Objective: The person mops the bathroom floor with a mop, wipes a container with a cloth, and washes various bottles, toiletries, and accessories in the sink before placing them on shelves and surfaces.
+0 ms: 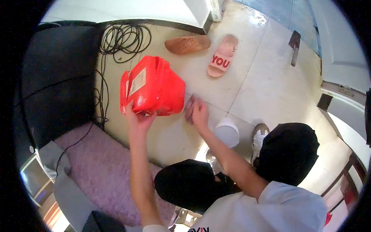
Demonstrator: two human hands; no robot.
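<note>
My left hand (141, 119) grips the lower edge of a red plastic container (158, 85), which is tilted and has a pale label on its side. My right hand (201, 112) is closed around a greyish-purple cloth (189, 109), just right of the container. Whether the cloth touches the container I cannot tell. A white tub (227, 132) stands on the floor below my right hand, close to my shoe (260, 135). My right forearm passes by its left side.
A pink slipper (221, 62) lies upright beyond my hands, beside a brown overturned one (187, 44). A flat-bladed tool (295, 48) rests at the right. Coiled black cable (125, 40) lies left, near a black panel (62, 77) and a purple mat (108, 166).
</note>
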